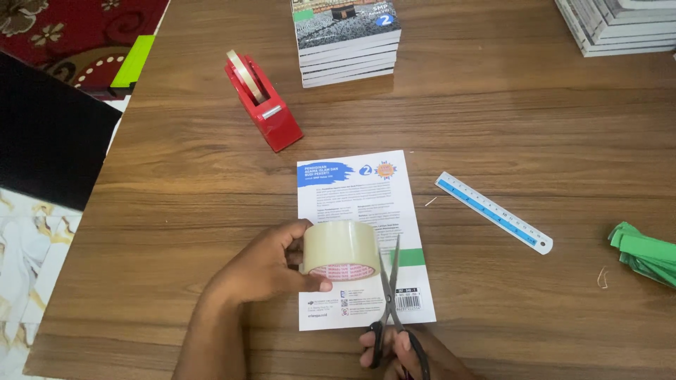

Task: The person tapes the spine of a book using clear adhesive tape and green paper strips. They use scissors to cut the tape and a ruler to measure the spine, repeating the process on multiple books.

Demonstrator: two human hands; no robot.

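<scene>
1. I'm watching my left hand [264, 271] gripping a wide roll of clear packing tape [341, 250], fingers curled around its outer face and thumb pressing on its lower rim.
2. My right hand [403, 353] is sitting just below and right of the roll, fingers threaded through the handles of a pair of scissors [391, 295], closed on them.
3. The scissor blades are pointing up, away from the right hand, only slightly parted, with the tips right beside the roll's right edge; I cannot tell whether they are touching it.
4. Both the roll and the blades are hovering over a white booklet [359, 190] lying flat on the wooden surface [493, 127], back cover up, directly beneath the two hands.
5. Beyond the left hand, a red tape dispenser [263, 102] is standing; a stack of books [346, 42] is sitting further off.
6. Out past the right hand, a blue ruler [493, 211] is lying slantwise, and green paper strips [644, 252] are resting at the far edge.
</scene>
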